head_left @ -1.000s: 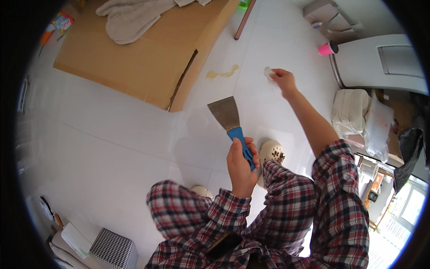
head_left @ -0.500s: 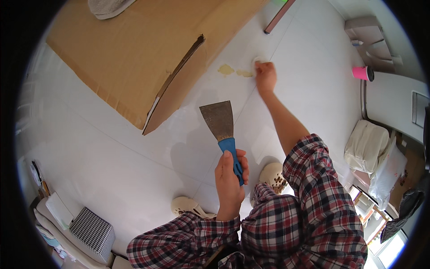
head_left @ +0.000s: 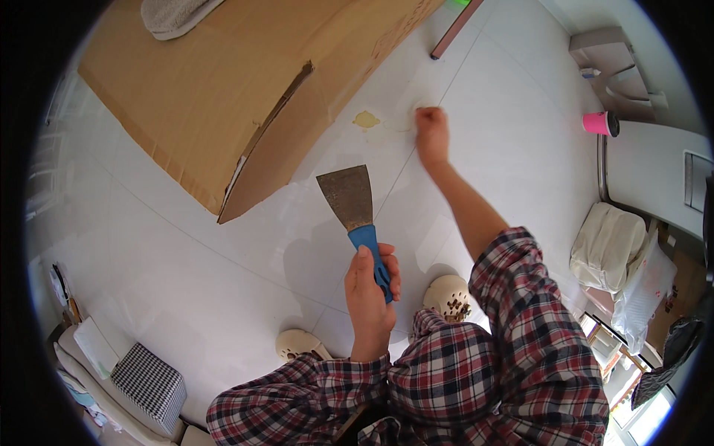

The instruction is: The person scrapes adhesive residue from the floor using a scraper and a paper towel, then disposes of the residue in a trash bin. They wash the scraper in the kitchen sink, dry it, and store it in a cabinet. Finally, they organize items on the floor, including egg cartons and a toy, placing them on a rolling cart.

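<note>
A putty knife [head_left: 347,197] with a worn metal blade and a blue handle is in my left hand [head_left: 368,293], blade pointing up and away from me. The fingers wrap the handle, thumb along its top. My right hand [head_left: 431,134] reaches far out over the white tiled floor, its fingers closed and slightly blurred. Something pale shows at the fingertips, too indistinct to name. Left of that hand, a yellowish patch [head_left: 366,119] sticks to the floor, with faint marks between it and the fingers.
A large brown cardboard sheet [head_left: 186,97] with a raised flap lies at the upper left, a grey slipper [head_left: 175,15] on it. Beyond my right hand stands a brown furniture leg [head_left: 454,33]. A pink cup [head_left: 599,123] is at the right, a checked box [head_left: 149,383] lower left.
The yellowish patch nearer my right hand no longer shows; only faint marks appear there. My right hand has shifted slightly left and down. The putty knife stays in my left hand.
</note>
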A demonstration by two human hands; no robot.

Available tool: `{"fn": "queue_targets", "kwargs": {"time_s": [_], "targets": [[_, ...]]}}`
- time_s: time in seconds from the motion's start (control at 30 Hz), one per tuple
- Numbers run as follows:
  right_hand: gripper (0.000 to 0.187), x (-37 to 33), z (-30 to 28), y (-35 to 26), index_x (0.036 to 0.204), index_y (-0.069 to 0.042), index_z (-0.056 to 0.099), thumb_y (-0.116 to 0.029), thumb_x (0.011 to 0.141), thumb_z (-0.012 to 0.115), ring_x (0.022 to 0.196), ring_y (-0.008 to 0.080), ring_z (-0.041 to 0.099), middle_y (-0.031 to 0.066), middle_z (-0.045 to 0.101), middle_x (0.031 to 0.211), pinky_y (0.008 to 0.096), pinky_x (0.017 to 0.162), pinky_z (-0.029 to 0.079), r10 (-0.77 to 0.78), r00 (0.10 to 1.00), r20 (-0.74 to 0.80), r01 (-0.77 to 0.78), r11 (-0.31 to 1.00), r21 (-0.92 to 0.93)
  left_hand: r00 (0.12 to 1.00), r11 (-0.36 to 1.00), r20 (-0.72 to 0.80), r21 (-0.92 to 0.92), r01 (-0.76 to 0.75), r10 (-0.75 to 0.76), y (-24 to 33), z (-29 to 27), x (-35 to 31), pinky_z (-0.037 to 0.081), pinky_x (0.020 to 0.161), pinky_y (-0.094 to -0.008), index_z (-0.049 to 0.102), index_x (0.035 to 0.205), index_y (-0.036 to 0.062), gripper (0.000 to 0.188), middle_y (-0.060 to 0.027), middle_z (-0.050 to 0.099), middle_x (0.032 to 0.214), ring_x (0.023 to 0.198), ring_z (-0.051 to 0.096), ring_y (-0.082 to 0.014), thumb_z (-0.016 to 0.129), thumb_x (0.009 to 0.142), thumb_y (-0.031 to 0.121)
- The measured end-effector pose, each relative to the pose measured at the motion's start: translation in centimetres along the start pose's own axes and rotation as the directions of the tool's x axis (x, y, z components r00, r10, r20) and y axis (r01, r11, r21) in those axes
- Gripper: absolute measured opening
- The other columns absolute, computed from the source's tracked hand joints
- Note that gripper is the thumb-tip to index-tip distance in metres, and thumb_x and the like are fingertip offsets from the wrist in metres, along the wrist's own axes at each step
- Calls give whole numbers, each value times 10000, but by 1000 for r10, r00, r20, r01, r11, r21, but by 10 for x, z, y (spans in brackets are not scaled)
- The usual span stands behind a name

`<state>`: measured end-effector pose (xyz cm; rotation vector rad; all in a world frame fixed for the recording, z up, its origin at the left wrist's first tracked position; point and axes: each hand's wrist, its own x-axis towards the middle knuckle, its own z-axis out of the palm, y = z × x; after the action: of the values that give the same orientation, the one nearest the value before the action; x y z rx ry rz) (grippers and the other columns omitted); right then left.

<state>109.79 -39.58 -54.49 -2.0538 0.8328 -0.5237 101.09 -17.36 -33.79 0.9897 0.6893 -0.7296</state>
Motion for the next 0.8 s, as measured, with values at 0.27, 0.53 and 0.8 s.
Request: {"fn": "queue_targets", "kwargs": {"time_s": [0.27,0.53,0.8], "targets": [[89,22,-16,21,806,-51,623,-137,814,599,849,260,515,105,524,840,334,689,434,-136,983,122,144,988,-57,1000,999,11,20,-30,29,3,1,-4,322,398,-215,534,919,-1,375,-48,517,674,471,436,-90,390,952,343],[169,-27,-1,-9,814,-111,650,-7,682,634,763,258,575,81,571,760,344,656,479,-314,871,378,375,922,-97,999,1000,-30,24,20,-19,0,2,-1,329,385,-222,533,908,-1,375,-56,520,669,451,441,-100,384,950,341],[30,-8,3,17,730,-84,617,-55,726,612,726,308,573,117,581,797,370,645,473,-204,950,235,252,947,-198,999,1000,-31,9,6,-5,-4,-3,4,326,394,-213,530,910,1,379,-47,519,675,463,438,-90,389,950,350]]}}
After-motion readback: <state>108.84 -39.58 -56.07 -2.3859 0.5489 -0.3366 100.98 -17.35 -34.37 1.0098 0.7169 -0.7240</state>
